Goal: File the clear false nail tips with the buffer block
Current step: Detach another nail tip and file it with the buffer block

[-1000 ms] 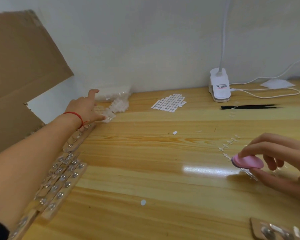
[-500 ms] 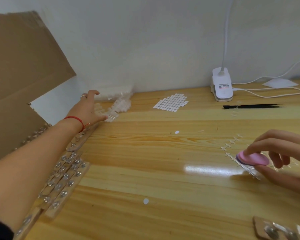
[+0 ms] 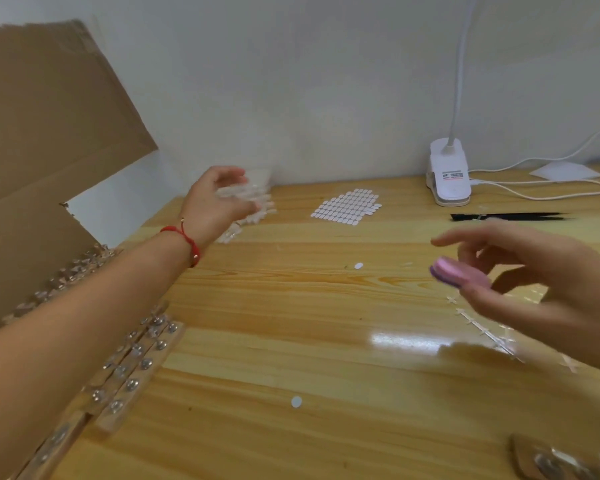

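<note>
Lying nearest on the wooden table (image 3: 257, 445), at its left edge, are wooden strips (image 3: 132, 372) studded with rows of round metal caps. At the near right corner sits a brown board (image 3: 548, 462) carrying shiny metal pieces, too blurred to name. A small white dot sticker (image 3: 296, 401) lies alone between them.

Farther in on the right, the right hand (image 3: 541, 289) hovers above the table. It pinches the oval pink-and-purple buffer block (image 3: 459, 273) between the thumb below and the fingers above, with the index finger stretched out to the left. Under it lie bare clear sprues (image 3: 482, 329) with little cross stubs.

Farther and to the left, the left hand (image 3: 215, 202), with a red cord at the wrist, is raised with fingers curled. It grips a strip of clear false nail tips (image 3: 246, 195), smeared by motion. Just behind it, more clear nail tips (image 3: 231, 233) are heaped against the wall.

At the far middle lies a sheet of white oval stickers (image 3: 347, 206). Right of it are black tweezers (image 3: 510, 216) and a white clip lamp (image 3: 449, 178), whose label bears print too small to read. A cardboard sheet (image 3: 49, 133) leans at the far left.
</note>
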